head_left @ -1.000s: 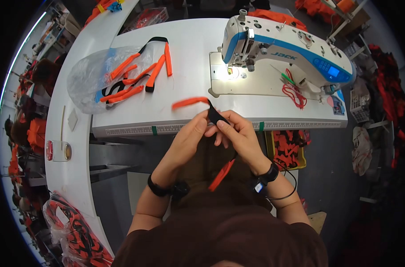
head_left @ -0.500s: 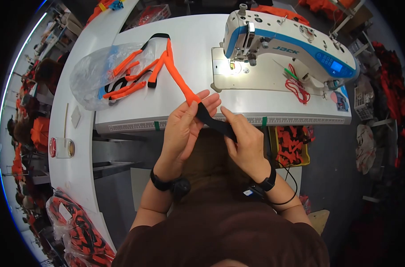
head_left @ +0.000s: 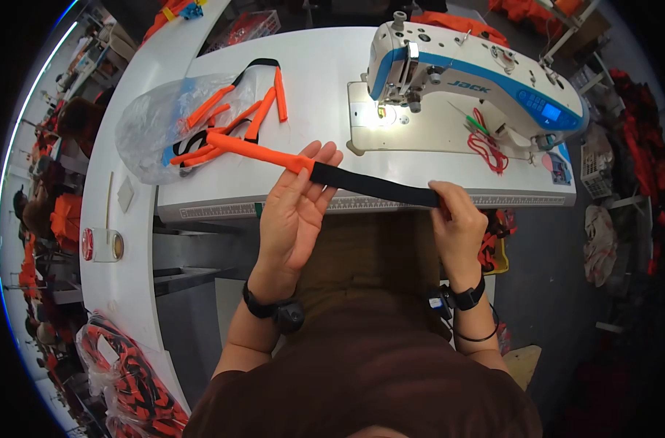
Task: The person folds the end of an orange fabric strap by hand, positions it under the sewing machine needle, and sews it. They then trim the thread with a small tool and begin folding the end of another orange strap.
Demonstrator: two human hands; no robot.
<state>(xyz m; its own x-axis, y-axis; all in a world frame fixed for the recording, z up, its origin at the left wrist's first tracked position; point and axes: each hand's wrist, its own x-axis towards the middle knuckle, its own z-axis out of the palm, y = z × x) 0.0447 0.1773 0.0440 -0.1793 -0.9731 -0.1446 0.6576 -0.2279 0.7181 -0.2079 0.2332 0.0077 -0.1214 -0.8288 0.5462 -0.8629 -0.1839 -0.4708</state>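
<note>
An orange and black fabric strap (head_left: 373,185) is stretched between my two hands above the table's front edge. My left hand (head_left: 294,208), palm up, pinches it with the thumb where the orange part meets the black. My right hand (head_left: 458,225) grips the far end of the black part between thumb and fingers. The orange part runs up and left toward a pile of similar orange and black straps (head_left: 263,113), which lie partly on a clear plastic bag (head_left: 146,131).
A white and blue sewing machine (head_left: 471,87) stands at the back right, its lamp lit. Red cord (head_left: 486,146) and a green-handled tool (head_left: 477,125) lie by it. A glass jar (head_left: 110,244) is on the left table. A yellow bin (head_left: 502,259) sits below right.
My right hand has moved right, pulling the black part out straight. The orange part has come away from the pile's upper strap and swung left. My left hand has shifted slightly left.
</note>
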